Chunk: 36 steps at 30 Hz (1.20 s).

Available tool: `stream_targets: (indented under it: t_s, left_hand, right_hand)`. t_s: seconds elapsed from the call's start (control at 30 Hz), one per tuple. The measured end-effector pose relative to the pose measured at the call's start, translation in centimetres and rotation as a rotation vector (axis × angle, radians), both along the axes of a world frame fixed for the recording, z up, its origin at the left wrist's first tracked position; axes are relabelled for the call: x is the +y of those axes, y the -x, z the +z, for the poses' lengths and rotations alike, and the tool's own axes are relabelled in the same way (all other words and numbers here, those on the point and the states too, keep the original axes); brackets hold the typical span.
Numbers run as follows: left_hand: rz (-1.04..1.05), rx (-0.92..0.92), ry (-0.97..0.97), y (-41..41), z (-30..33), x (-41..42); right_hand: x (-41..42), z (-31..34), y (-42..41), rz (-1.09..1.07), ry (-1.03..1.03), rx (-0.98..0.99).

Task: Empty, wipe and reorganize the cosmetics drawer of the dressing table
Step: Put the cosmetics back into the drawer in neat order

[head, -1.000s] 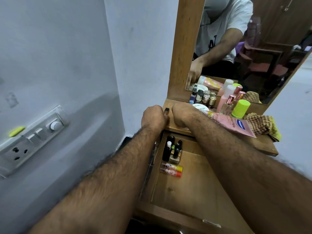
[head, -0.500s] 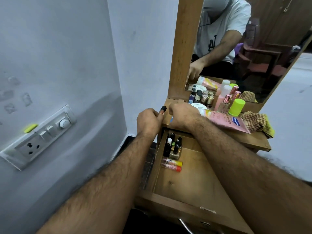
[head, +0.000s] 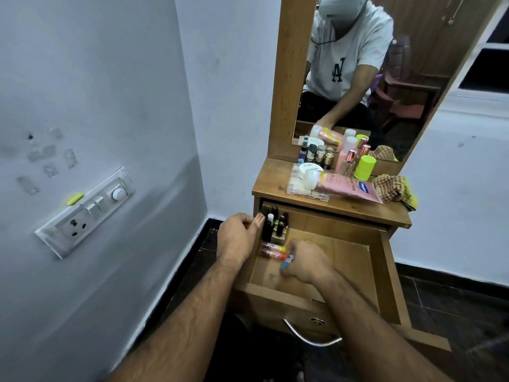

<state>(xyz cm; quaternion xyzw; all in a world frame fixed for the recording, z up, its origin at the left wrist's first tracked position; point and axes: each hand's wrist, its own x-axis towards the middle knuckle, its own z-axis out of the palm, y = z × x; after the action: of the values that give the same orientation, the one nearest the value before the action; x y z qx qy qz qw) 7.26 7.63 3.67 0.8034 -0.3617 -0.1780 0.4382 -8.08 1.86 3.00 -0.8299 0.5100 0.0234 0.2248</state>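
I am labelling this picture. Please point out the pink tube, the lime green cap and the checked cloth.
pink tube point(head: 347, 186), head view, middle of its body.
lime green cap point(head: 365, 167), head view, its side.
checked cloth point(head: 391, 188), head view, its brown folds.

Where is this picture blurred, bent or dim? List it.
Head view: the right hand and the small blue item it holds are motion-smeared; the left hand is sharper. The wide lens bows the mirror frame and splays the drawer. Lighting is soft and dim, without glare.
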Motion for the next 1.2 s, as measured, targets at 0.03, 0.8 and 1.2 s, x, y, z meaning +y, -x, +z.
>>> stream_targets:
  t_s: [0.03, 0.8, 1.2]
  left_hand:
    - [-0.003, -0.018, -0.019, 0.2, -0.1, 0.3]
    - [-0.02, -0.108, -0.124, 1.0, -1.1, 1.9]
    - [0.047, -0.081, -0.099, 1.1, -1.0, 2.1]
  right_hand:
    - [0.1, -0.6, 0.2, 0.011, -0.006, -0.013]
    - [-0.5, -2.3, 2.1, -0.054, -0.103, -0.043]
    - [0.1, -2.4, -0.7, 0.078, 0.062, 0.168]
